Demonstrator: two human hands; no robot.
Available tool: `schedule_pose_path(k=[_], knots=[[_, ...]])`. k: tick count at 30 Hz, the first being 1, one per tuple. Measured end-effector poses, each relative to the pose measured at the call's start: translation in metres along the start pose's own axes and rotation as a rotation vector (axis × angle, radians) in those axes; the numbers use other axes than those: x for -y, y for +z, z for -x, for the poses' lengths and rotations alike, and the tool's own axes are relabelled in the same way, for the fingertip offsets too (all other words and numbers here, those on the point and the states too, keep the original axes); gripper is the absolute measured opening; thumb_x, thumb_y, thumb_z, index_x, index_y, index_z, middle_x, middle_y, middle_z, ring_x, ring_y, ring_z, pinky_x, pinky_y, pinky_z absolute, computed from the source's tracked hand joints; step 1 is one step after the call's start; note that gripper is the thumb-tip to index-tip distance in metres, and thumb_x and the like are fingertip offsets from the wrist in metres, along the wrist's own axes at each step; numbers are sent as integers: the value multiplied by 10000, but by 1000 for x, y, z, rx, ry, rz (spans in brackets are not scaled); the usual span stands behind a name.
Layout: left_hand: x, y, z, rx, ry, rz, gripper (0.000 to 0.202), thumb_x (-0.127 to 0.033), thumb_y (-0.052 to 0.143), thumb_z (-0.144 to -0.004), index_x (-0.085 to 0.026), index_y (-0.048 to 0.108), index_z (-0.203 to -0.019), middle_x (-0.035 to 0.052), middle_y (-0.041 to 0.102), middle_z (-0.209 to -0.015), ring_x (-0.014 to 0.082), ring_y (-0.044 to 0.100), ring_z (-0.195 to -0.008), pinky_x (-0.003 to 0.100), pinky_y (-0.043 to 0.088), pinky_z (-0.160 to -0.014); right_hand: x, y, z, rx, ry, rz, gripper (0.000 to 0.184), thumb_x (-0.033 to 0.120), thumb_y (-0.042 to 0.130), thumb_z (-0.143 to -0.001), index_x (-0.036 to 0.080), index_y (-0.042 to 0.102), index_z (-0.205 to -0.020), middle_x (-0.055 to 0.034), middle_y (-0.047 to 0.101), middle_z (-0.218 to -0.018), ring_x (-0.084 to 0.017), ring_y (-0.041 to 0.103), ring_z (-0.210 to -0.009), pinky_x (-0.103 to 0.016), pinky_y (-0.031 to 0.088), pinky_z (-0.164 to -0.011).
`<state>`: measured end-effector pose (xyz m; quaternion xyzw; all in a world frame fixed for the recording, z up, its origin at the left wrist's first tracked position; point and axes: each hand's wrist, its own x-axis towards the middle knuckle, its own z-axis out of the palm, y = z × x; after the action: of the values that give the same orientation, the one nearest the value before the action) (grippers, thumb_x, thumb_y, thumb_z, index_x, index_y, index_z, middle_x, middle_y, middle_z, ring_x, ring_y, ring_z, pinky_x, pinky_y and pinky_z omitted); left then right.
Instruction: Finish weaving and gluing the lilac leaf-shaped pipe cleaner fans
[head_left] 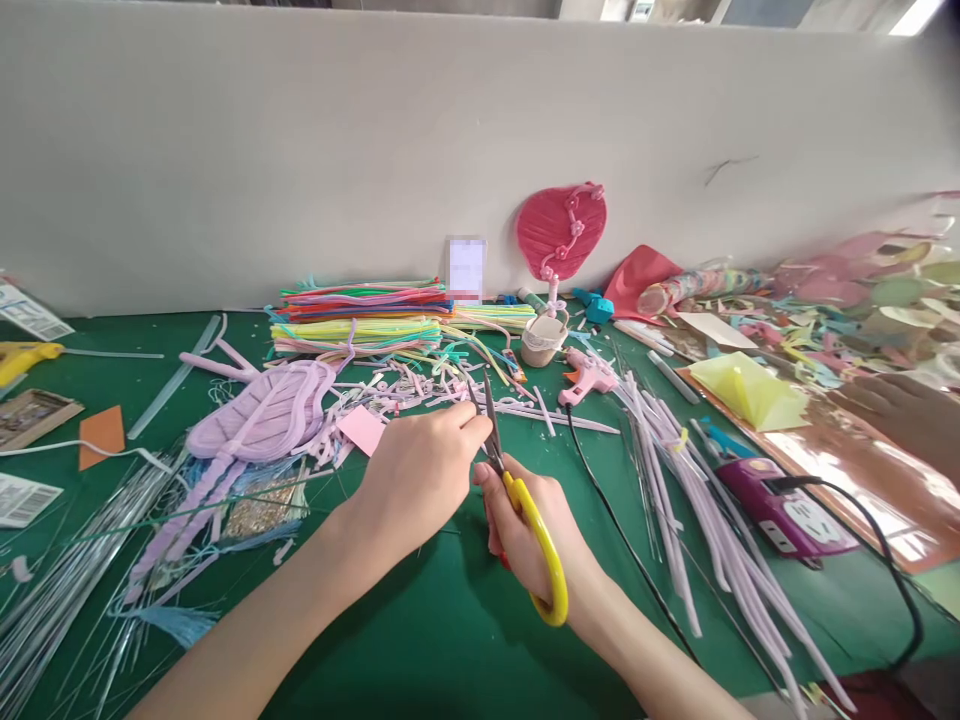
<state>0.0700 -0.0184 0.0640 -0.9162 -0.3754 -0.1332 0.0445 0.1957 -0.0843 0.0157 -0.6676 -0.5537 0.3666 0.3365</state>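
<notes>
My right hand (525, 530) is closed round the yellow handles of a pair of scissors (534, 525), whose dark blades point up and away over the green table (450, 640). My left hand (420, 470) sits just left of the blades, fingers pinched together at the blade tips. What it pinches is too small to make out. A pink paper square (362, 429) lies just left of that hand, and a lilac leaf-shaped pipe-cleaner piece (262, 415) lies further left.
A stack of coloured pipe cleaners (360, 315) lies at the back. A pink leaf fan in a small cup (559, 240), a pink glue gun (585, 378), lilac sticks (697, 490), a purple power strip (780, 510) and another person's hand (900, 410) are on the right. Thin wires (67, 570) lie at left.
</notes>
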Motion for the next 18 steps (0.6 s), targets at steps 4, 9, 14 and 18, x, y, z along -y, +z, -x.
schedule_pose_path(k=[4, 9, 14, 18], knots=[[2, 1, 0, -16, 5, -4, 196, -58, 451, -807, -194, 546, -702, -15, 557, -661, 142, 519, -509, 274, 210, -433, -2, 2, -2, 15, -8, 24, 330, 477, 352, -950, 247, 377, -715, 41, 500, -398, -154, 489, -333, -248, 311, -426], [4, -1, 0, 3, -1, 2, 198, -52, 455, -816, -193, 565, -730, -14, 587, -700, 137, 541, -544, 268, 218, -445, -6, 3, -6, -3, -21, 4, 325, 463, 370, -944, 244, 402, -706, 47, 480, -381, -143, 463, -309, -245, 292, -409], [7, -4, 0, 17, -1, -11, 189, -55, 475, -817, -191, 573, -728, -15, 590, -701, 136, 527, -529, 270, 220, -450, -8, 5, -8, -10, -36, -27, 354, 478, 386, -936, 238, 422, -679, 53, 459, -381, -122, 423, -290, -241, 285, -398], [10, -4, 1, 5, 1, -11, 185, -69, 480, -831, -190, 575, -729, -18, 585, -691, 139, 530, -532, 272, 240, -455, -8, 8, -10, -29, -48, -32, 368, 478, 394, -929, 232, 427, -658, 47, 463, -418, -110, 408, -296, -237, 274, -385]])
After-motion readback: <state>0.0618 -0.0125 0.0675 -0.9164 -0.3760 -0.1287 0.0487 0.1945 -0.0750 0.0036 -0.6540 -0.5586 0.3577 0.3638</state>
